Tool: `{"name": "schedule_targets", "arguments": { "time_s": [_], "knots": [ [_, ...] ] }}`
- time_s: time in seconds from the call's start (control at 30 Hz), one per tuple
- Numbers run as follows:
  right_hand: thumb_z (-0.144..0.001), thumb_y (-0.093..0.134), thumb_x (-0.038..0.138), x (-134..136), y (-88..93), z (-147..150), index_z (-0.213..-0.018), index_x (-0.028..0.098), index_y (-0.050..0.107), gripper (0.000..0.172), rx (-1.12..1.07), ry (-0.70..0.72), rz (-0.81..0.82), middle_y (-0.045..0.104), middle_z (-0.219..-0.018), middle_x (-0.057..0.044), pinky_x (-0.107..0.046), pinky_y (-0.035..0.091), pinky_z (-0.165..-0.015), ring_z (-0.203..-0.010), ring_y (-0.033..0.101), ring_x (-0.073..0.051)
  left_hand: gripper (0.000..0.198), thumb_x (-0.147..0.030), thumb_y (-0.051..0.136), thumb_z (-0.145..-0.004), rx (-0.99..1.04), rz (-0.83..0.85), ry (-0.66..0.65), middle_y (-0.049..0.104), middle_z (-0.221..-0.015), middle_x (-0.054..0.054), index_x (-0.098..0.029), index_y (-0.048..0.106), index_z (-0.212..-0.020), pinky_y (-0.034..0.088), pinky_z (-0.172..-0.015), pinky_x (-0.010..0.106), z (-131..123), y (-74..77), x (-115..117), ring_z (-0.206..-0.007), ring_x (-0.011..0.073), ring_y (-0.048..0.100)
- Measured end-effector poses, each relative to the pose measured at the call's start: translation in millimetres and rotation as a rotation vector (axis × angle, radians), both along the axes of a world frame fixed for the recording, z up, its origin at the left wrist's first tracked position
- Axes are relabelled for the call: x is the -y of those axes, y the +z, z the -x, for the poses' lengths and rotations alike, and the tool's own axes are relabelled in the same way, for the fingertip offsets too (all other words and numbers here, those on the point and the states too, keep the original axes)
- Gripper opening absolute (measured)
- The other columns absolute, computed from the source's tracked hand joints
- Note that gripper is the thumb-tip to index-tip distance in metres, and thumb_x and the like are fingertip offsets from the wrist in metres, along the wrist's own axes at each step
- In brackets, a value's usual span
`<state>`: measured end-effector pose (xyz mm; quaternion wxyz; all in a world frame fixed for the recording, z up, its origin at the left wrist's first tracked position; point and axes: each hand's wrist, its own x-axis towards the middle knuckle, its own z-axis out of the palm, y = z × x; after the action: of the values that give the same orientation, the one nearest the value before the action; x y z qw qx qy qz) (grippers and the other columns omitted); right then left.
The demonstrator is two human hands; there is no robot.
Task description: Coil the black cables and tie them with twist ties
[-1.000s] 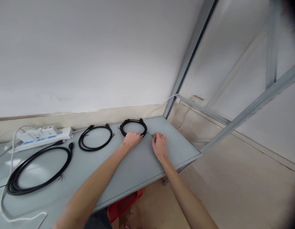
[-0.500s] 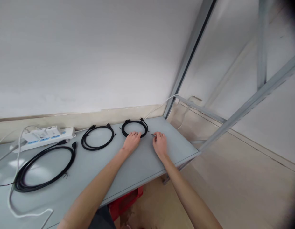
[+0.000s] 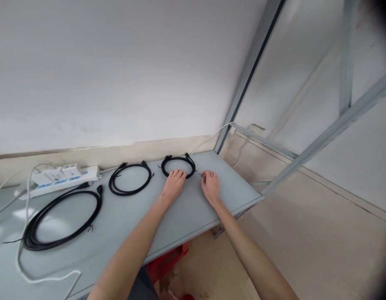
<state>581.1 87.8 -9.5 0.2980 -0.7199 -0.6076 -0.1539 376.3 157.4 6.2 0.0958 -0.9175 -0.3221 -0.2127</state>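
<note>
A small coil of black cable [image 3: 193, 166] lies near the back edge of the grey table. My left hand [image 3: 174, 184] rests at the front rim of that coil, fingers bent together over the cable; whether they grip it is hard to see. To the right of the coil, my right hand [image 3: 210, 183] is closed in a pinch on a short, thin black tie [image 3: 201, 175] just above the tabletop. Two more black cable coils lie to the left, a medium one [image 3: 130, 193] and a larger one [image 3: 64, 240].
A white power strip [image 3: 93, 172] with plugs and chargers stands at the back left. A white cord [image 3: 22, 268] runs over the table [image 3: 124, 225]. A metal frame post [image 3: 242, 98] rises at the back right corner. Below the table is a red stool [image 3: 168, 262].
The view has shifted slightly, so the table items appear a little further right. Both hands keep nearly the same place, with small changes in the right fingers around the tie.
</note>
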Motion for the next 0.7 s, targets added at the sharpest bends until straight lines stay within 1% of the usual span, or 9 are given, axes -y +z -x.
{"name": "schedule_targets", "arguments": {
  "time_s": [0.07, 0.13, 0.27, 0.37, 0.47, 0.53, 0.57, 0.63, 0.7],
  "knots": [
    [-0.094, 0.044, 0.010, -0.6, 0.1, 0.7, -0.100, 0.021, 0.060, 0.020, 0.017, -0.008, 0.009, 0.069, -0.099, -0.011, -0.039, 0.036, -0.084, -0.098, 0.055, -0.029, 0.024, -0.027, 0.049, -0.104, -0.007, -0.001, -0.010, 0.064, -0.118, 0.014, -0.018, 0.066, -0.118, 0.044, -0.096, 0.042, -0.3, 0.5, 0.3, -0.113, 0.0295, 0.057],
    [-0.094, 0.044, 0.010, -1.9, 0.6, 2.0, -0.100, 0.020, 0.061, 0.020, 0.033, -0.007, 0.023, 0.070, -0.100, -0.011, -0.039, 0.036, -0.084, -0.098, 0.055, -0.029, 0.025, -0.030, 0.053, -0.103, -0.011, -0.007, -0.013, 0.064, -0.121, 0.014, -0.017, 0.065, -0.121, 0.045, -0.099, 0.042, -0.8, 2.6, 5.9, -0.115, 0.0297, 0.057],
    [-0.094, 0.043, 0.009, -3.8, 2.8, 4.6, -0.103, 0.019, 0.062, 0.023, 0.058, 0.011, 0.048, 0.070, -0.103, -0.012, -0.039, 0.036, -0.086, -0.101, 0.056, -0.030, 0.037, -0.030, 0.050, -0.104, 0.027, -0.016, -0.032, 0.062, -0.134, 0.017, -0.015, 0.059, -0.136, 0.042, -0.108, 0.044, 6.4, 8.3, 33.6, -0.124, 0.0297, 0.056],
    [-0.095, 0.042, 0.009, -0.2, 5.8, 6.3, -0.112, 0.017, 0.063, 0.029, 0.074, 0.053, 0.020, 0.070, -0.109, -0.014, -0.039, 0.037, -0.088, -0.104, 0.056, -0.030, 0.042, -0.024, 0.043, -0.105, 0.057, -0.020, -0.052, 0.059, -0.144, 0.017, -0.015, 0.054, -0.145, 0.039, -0.115, 0.045, 30.2, 9.5, 56.1, -0.134, 0.0287, 0.053],
    [-0.099, 0.039, 0.011, 7.4, 9.3, 16.9, -0.122, 0.016, 0.062, 0.034, 0.080, 0.144, -0.036, 0.070, -0.114, -0.015, -0.041, 0.039, -0.090, -0.107, 0.056, -0.031, 0.049, -0.017, 0.041, -0.101, 0.049, -0.012, 0.011, 0.058, -0.147, 0.017, -0.017, 0.051, -0.149, 0.037, -0.118, 0.047, 70.3, 9.0, 69.0, -0.138, 0.0287, 0.051],
    [-0.101, 0.037, 0.013, 10.7, 11.0, 36.4, -0.126, 0.016, 0.063, 0.036, 0.067, 0.230, -0.054, 0.069, -0.114, -0.015, -0.041, 0.040, -0.092, -0.107, 0.056, -0.031, 0.054, -0.013, 0.044, -0.096, 0.041, -0.004, 0.101, 0.059, -0.145, 0.018, -0.016, 0.050, -0.149, 0.038, -0.118, 0.048, 98.2, 9.2, 72.2, -0.137, 0.0297, 0.052],
    [-0.102, 0.037, 0.014, 10.7, 11.5, 51.0, -0.127, 0.017, 0.063, 0.037, 0.061, 0.284, -0.052, 0.069, -0.113, -0.015, -0.041, 0.041, -0.093, -0.107, 0.057, -0.030, 0.056, -0.011, 0.045, -0.093, 0.041, -0.001, 0.154, 0.059, -0.145, 0.018, -0.016, 0.050, -0.149, 0.038, -0.117, 0.048, 110.2, 9.5, 72.5, -0.137, 0.0304, 0.052],
    [-0.102, 0.038, 0.014, 6.0, 12.0, 88.4, -0.129, 0.019, 0.064, 0.038, 0.068, 0.422, -0.025, 0.069, -0.115, -0.014, -0.041, 0.042, -0.096, -0.109, 0.057, -0.030, 0.059, -0.007, 0.047, -0.089, 0.062, 0.004, 0.267, 0.059, -0.143, 0.020, -0.014, 0.051, -0.147, 0.040, -0.115, 0.048, 127.6, 9.7, 71.1, -0.136, 0.0316, 0.053],
    [-0.101, 0.040, 0.013, -5.3, 12.2, 130.7, -0.135, 0.019, 0.062, 0.042, 0.105, 0.564, 0.001, 0.068, -0.118, -0.014, -0.042, 0.043, -0.098, -0.111, 0.057, -0.030, 0.060, -0.004, 0.047, -0.086, 0.102, 0.015, 0.375, 0.059, -0.142, 0.021, -0.012, 0.051, -0.145, 0.042, -0.113, 0.046, 135.8, 8.2, 68.2, -0.134, 0.0319, 0.054]
  ]
}}
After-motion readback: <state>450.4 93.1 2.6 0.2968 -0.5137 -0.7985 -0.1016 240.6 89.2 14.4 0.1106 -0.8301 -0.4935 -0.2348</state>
